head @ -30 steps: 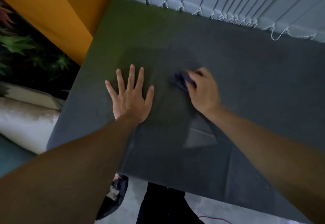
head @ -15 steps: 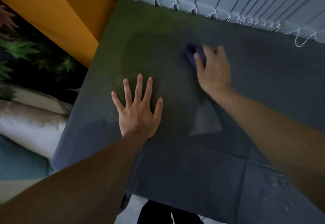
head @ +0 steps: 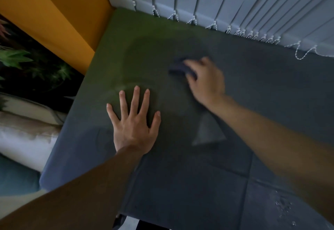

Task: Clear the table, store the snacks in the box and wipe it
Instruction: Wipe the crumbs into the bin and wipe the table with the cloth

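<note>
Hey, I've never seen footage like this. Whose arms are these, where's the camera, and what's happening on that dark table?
There is no machine here. A person wears a wide-angle camera on the head, so you look forward and down along their own two arms. The left hand lies flat on the dark table, its fingers spread. The right hand, blurred, grips a dark cloth against the tabletop, which fits wiping. A few water droplets sit near the table's near right edge. Vertical blinds hang behind the table, and an orange wall stands to the left.
</note>
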The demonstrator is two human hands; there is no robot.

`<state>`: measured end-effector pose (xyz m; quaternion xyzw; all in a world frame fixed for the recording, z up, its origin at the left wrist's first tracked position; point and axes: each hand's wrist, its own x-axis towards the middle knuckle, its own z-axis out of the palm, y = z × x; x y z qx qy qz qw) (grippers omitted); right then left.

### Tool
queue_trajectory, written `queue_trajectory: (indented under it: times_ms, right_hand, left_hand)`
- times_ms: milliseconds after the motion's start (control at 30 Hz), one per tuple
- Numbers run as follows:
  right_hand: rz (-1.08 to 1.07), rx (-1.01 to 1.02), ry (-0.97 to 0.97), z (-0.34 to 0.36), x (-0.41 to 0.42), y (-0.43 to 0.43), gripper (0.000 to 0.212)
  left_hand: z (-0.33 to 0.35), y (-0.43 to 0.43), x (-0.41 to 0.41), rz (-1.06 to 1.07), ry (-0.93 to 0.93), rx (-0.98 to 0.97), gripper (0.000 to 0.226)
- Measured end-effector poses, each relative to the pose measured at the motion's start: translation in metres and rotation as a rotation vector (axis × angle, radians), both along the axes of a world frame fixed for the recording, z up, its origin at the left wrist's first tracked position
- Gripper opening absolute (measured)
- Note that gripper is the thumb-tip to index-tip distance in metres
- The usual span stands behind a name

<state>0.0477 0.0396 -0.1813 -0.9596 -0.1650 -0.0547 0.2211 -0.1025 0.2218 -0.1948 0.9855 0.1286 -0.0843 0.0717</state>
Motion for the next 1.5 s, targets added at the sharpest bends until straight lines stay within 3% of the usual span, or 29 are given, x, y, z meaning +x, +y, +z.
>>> queue_trajectory:
  times_ms: [67, 133, 300, 333, 467, 533, 700, 733, 833, 900, 967, 1067, 1100, 1133, 1200, 1267, 1333, 1400, 1500]
  right_hand:
    - [0.243, 0.003, 0.035, -0.002, -0.011, -0.001, 0.037]
    - [0.256, -0.047, -0.034, -0.003, 0.010, -0.009, 0.036]
    - [-0.441, -0.020, -0.037, 0.000, 0.059, -0.017, 0.019]
    - [-0.413, -0.030, -0.048, 0.001, 0.051, -0.010, 0.024]
    - [0.093, -0.027, -0.015, 0.000, -0.002, 0.006, 0.033]
    - [0.148, -0.050, -0.046, 0.001, 0.011, -0.006, 0.031]
    - [-0.450, -0.017, -0.060, 0.003, 0.048, -0.053, 0.029]
    - [-0.442, -0.008, -0.056, 0.001, 0.041, -0.052, 0.028]
    - [0.011, -0.049, -0.044, -0.004, 0.005, -0.042, 0.028]
    - [0.172, -0.092, -0.059, -0.004, -0.001, -0.053, 0.031]
    - [-0.037, -0.110, -0.111, 0.000, 0.011, -0.075, 0.031]
    - [-0.679, -0.016, -0.028, 0.005, 0.021, -0.100, 0.029]
    - [-0.758, 0.019, -0.002, 0.006, 0.018, -0.095, 0.027]
    - [-0.725, 0.031, 0.010, 0.007, 0.011, -0.086, 0.025]
    - [-0.446, 0.027, -0.018, 0.004, -0.008, -0.067, 0.025]
    - [-0.143, 0.012, -0.029, -0.001, -0.019, -0.071, 0.030]
    - [-0.034, -0.085, -0.076, -0.002, -0.009, -0.097, 0.034]
    - [-0.234, -0.153, -0.133, -0.004, 0.005, -0.127, 0.034]
    - [-0.783, -0.082, -0.082, -0.003, 0.028, -0.157, 0.034]
  left_hand:
    - [0.000, 0.000, 0.000, -0.002, 0.006, 0.009, 0.069]
    - [0.000, 0.000, 0.000, -0.004, 0.015, 0.006, 0.069]
    - [0.002, 0.000, 0.000, -0.001, 0.005, -0.005, 0.069]
    - [0.001, 0.000, 0.000, -0.003, 0.001, -0.010, 0.068]
    - [0.001, 0.001, 0.001, -0.010, -0.010, -0.023, 0.068]
    - [0.000, 0.001, 0.000, -0.016, -0.005, -0.017, 0.069]
    - [-0.001, 0.000, -0.001, -0.022, -0.008, 0.000, 0.068]
    - [-0.001, -0.001, -0.001, -0.023, -0.005, 0.005, 0.068]
    - [0.001, -0.002, 0.000, -0.025, 0.003, 0.019, 0.068]
    - [0.003, -0.003, 0.001, -0.030, 0.011, 0.027, 0.068]
    - [0.005, -0.003, 0.000, -0.037, 0.022, 0.033, 0.070]
    - [0.009, -0.006, 0.005, -0.020, 0.028, -0.002, 0.074]
    - [0.011, -0.008, 0.010, 0.013, 0.024, -0.025, 0.075]
    - [0.013, -0.012, 0.016, 0.054, 0.012, -0.052, 0.075]
    - [0.016, -0.026, 0.032, 0.062, -0.027, -0.085, 0.073]
    - [0.015, -0.047, 0.053, -0.069, -0.079, -0.110, 0.069]
    - [0.015, -0.074, 0.078, -0.187, -0.092, -0.187, 0.067]
    - [0.012, -0.099, 0.097, -0.216, -0.041, -0.200, 0.066]
    - [0.001, -0.115, 0.105, -0.233, -0.017, -0.019, 0.064]
